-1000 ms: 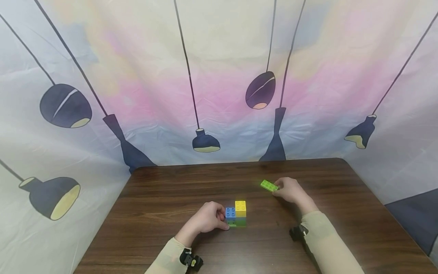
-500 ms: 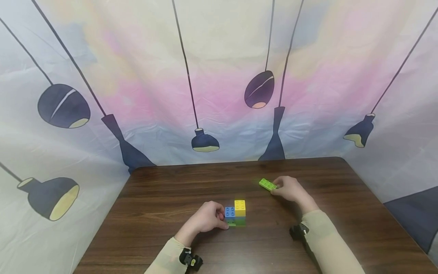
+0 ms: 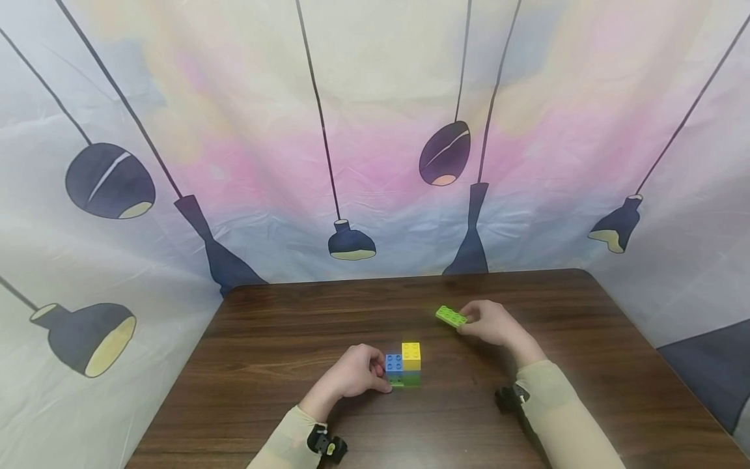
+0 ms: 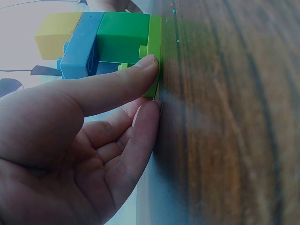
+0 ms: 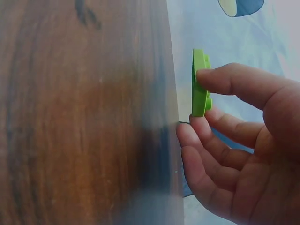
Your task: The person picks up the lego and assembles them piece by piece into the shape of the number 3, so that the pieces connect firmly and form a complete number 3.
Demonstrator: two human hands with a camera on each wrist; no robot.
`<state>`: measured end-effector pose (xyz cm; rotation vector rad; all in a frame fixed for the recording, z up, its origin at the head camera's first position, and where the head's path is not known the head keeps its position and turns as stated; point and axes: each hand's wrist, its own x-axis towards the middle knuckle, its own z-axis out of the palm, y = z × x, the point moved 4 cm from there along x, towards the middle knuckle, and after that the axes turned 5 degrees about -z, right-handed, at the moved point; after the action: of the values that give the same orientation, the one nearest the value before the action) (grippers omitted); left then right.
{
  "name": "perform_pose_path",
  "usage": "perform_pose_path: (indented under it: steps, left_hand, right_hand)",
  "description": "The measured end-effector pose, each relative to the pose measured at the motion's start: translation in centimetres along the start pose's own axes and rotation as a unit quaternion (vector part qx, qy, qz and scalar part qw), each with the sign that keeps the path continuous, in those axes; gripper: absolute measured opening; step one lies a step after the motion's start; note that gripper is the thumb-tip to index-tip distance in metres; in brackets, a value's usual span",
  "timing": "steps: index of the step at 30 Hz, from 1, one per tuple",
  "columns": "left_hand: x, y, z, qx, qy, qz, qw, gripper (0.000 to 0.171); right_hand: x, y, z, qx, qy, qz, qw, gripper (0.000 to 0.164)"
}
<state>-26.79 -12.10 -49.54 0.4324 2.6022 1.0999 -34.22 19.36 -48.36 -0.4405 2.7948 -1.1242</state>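
Note:
My left hand (image 3: 355,371) pinches the lime base plate (image 4: 154,40) of a small toy brick stack at its near left corner, thumb on the edge. On that plate sit a green brick (image 4: 124,33), then a blue brick (image 3: 394,363) reaching left, then a yellow brick (image 3: 411,354) on top at the right. Beyond the stack to the right, my right hand (image 3: 491,322) holds a flat lime building brick (image 3: 450,316) by its right end, studs up. In the right wrist view, the thumb and fingers grip this flat brick (image 5: 199,84) just above the table.
Dark brown wooden table (image 3: 281,339) lies under both hands, its far edge meeting a hanging cloth (image 3: 398,156) printed with lamps. A small black camera is strapped to each wrist, the left camera (image 3: 327,445) and the right camera (image 3: 510,398).
My right hand has shifted slightly left with the flat lime brick, which is now tilted a little. The left hand and the stack have stayed in place.

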Motion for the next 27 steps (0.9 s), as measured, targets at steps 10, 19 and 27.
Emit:
perform_pose_path:
  steps: [10, 19, 27]
  left_hand:
    - [0.02, 0.08, 0.00, 0.001, 0.002, 0.003, 1.0000, 0.029]
    - [0.04, 0.08, 0.04, 0.003, 0.002, 0.000, 1.0000, 0.029]
    - [0.09, 0.05, 0.03, 0.002, 0.002, -0.001, 1.0000, 0.029]
  right_hand:
    - [0.05, -0.46, 0.03, 0.011, 0.000, -0.025, 1.000, 0.040]
    - [0.13, -0.71, -0.12, 0.010, 0.005, -0.037, 0.999, 0.039]
    - [0.11, -0.91, -0.18, 0.011, 0.005, -0.044, 0.999, 0.037]
